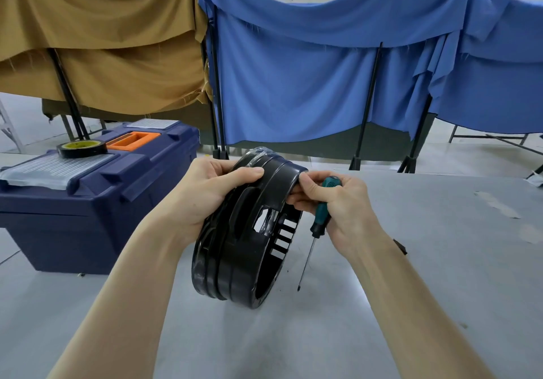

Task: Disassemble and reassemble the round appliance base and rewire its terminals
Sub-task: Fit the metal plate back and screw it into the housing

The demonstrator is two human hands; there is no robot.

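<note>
Status: round appliance base (244, 249) is held on edge, just above the near-centre of the grey table (411, 261), open side facing right. Vent slots and a cut-out window show on its side wall. Clear film is bunched at its far top edge.

Hands: left hand (205, 193) grips the base's upper left rim, thumb over the outer ribs. Right hand (338, 202) has the screwdriver (320, 214) tucked in its palm, shaft pointing down toward the table, while its thumb and fingertips pinch the upper right rim. Both hands are clamped on the one part, on opposite sides of it.

Progress (judgement): the shell looks to be one piece. No loose screws, wires or terminals are in view and the interior is hidden, so I cannot tell whether this is before opening or after closing. The tip is on no screw, so this reads as inspecting or turning the part. Rewiring shows no sign either way.

Writing: none legible. The navy toolbox (88, 208) at left shows no readable brand; the tape roll (82, 148) on its lid has a yellow core, any print too small.
</note>
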